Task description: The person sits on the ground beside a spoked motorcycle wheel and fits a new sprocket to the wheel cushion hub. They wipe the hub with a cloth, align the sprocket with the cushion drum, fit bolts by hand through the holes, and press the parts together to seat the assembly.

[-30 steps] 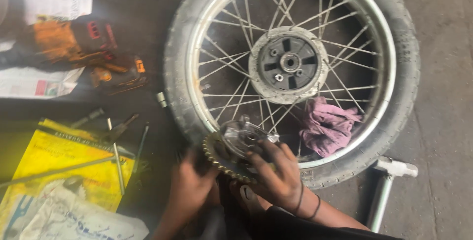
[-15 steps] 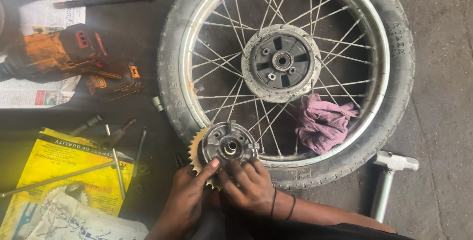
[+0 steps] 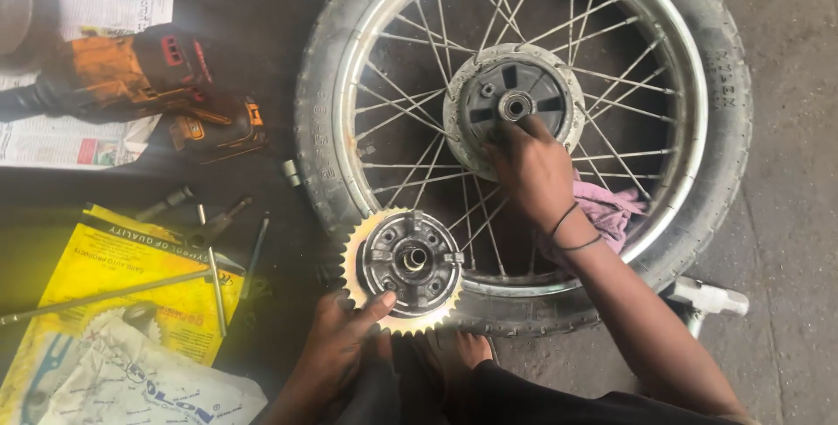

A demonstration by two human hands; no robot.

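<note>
Now, sprocket (image 3: 403, 268): propped on tyre (image 3: 323, 128) at 7 o'clock, left hand (image 3: 345, 342) gripping its edge, steadying it.
Right hand (image 3: 530, 167): fingers curled, touching hub (image 3: 513, 106), holding nothing.

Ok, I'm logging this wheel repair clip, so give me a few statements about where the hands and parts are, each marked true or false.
1. The left hand holds the sprocket at its lower edge. True.
2. The right hand grips the hammer. False: it rests on the wheel hub; the hammer lies untouched beside the tyre.
3. A pink rag lies among the spokes. True.
4. The orange power tool lies inside the wheel. False: it lies left of the wheel, near newspaper.
</note>
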